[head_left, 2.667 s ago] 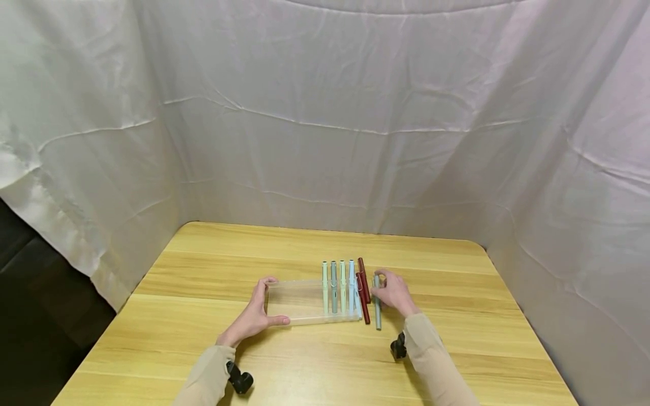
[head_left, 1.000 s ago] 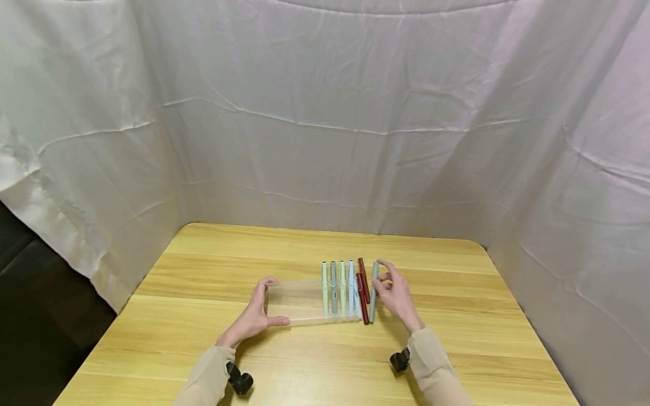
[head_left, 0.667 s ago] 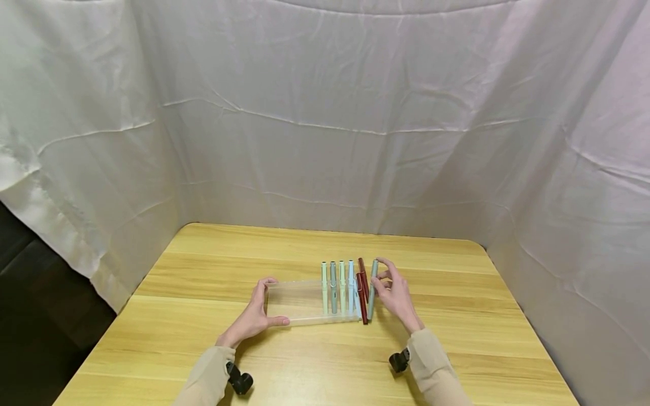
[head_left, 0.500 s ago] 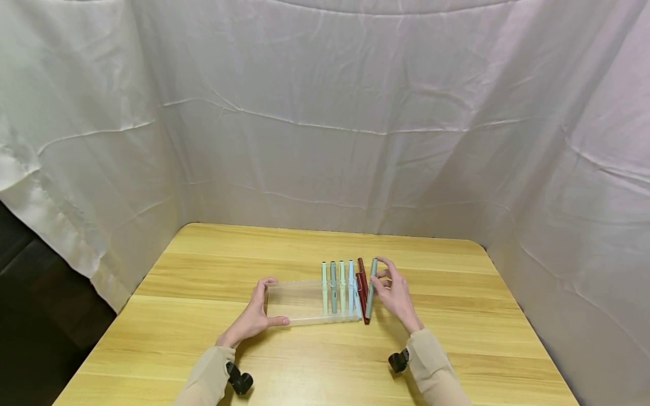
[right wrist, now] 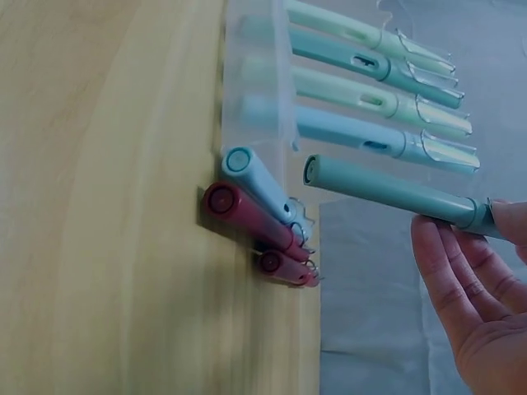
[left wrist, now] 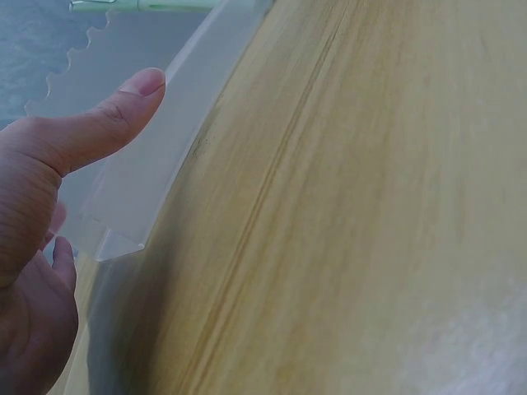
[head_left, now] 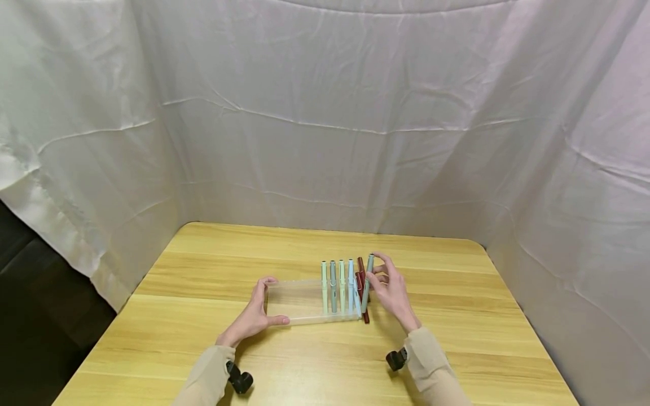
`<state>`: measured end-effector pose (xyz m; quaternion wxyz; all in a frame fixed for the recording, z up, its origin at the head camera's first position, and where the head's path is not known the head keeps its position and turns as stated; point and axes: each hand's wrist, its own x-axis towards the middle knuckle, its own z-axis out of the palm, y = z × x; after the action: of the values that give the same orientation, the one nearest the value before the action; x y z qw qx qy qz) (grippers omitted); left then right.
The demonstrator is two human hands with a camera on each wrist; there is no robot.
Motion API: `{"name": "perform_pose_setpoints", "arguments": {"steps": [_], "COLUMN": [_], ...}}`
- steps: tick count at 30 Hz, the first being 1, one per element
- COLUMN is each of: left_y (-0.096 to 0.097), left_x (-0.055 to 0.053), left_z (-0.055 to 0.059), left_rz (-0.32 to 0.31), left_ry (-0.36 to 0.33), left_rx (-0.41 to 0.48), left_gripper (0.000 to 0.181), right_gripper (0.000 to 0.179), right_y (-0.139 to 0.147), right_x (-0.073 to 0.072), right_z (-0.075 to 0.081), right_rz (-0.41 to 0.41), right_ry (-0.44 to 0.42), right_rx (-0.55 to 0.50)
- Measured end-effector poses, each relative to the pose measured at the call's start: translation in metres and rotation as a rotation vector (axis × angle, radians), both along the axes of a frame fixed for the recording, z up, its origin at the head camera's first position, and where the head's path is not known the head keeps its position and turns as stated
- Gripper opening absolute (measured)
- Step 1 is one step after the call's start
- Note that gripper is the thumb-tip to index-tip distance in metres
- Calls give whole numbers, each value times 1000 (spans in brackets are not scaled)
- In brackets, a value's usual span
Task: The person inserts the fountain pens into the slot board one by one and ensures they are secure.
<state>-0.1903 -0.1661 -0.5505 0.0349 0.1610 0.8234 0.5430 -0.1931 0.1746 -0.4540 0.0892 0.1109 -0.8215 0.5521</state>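
Observation:
My left hand (head_left: 256, 310) grips the left end of a clear plastic pen rack (head_left: 294, 301), thumb along its near side and fingers at its far side. The rack's notched edge shows in the left wrist view. A teal pen (right wrist: 387, 191) is pinched in my right hand (head_left: 393, 290), raised off the table and tilted, close beside the rack's right end. Across the rack lie two pale green pens (head_left: 324, 287), another teal pen (head_left: 333, 287) and a light blue pen (head_left: 351, 276), side by side with clips up.
Against the rack's right end leans a second light blue pen (right wrist: 263, 183). Two dark red pens (right wrist: 247, 216) lie on the wooden table (head_left: 304, 366) beside it, below the held pen. Pale curtains (head_left: 325, 141) enclose the table's back and sides.
My right hand has moved its hold up the teal pen, lifted it off the table and carried it left over the red pens. The left hand and rack stay put.

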Motion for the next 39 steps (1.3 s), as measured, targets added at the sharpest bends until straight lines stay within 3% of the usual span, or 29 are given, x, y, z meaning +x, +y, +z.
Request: {"name": "perform_pose_setpoints", "arguments": {"steps": [3,9,13,18,26,39], "left_y": [0,0,0,0,1,1], "left_x": [0,0,1,0,1,1], "left_z": [0,0,1,0,1,1], "left_rz": [1,7,4,1,12,18], "left_ry": [-3,-8,-4,5,-13,-21], "left_rx": [-3,-5,0,9,8,-1], "left_gripper": [100,101,100,100,101,101], "right_gripper": [50,51,51,51,48,46], "right_y": [-2,-3,-6,-15,-31,-50], "right_x": [-1,-14,-18,-16,3,5], "right_z": [-1,-25,-30,-26,4,-4], "right_rz": [6,0,9,33,92,173], "right_ry": [29,45,57,89,96,134], "right_rx": [-1,-17,-26,-31,-42,-106]}}
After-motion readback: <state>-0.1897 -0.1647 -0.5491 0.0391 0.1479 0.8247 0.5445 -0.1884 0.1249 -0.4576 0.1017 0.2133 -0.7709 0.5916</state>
